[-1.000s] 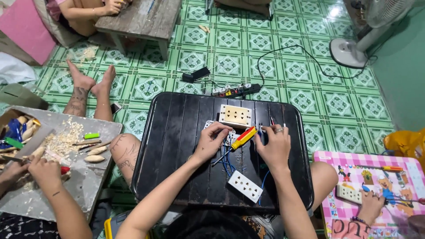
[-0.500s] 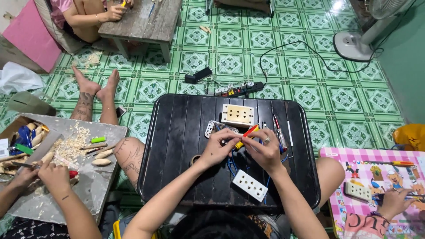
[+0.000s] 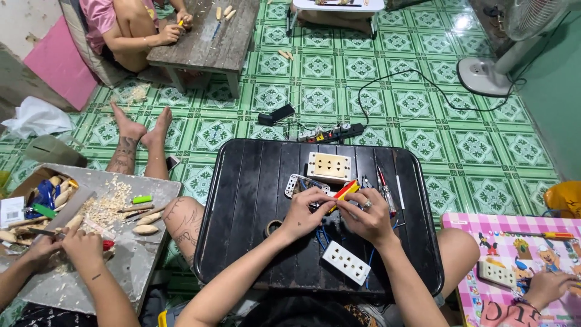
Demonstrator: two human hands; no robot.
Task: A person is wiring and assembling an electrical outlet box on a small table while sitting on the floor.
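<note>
I am holding a red and yellow tool (image 3: 345, 191) near the middle of the black surface (image 3: 242, 242), its tip pointing down between my hands. My left hand (image 3: 307, 212) is pinching closed around small parts and blue wires (image 3: 322, 235); my right hand (image 3: 366, 216) is gripping the tool's lower end. A cream socket plate (image 3: 328, 166) is lying just beyond, a white socket plate (image 3: 347, 262) nearer me. Screwdrivers (image 3: 385, 189) are resting to the right, a tape roll (image 3: 273, 227) to the left.
</note>
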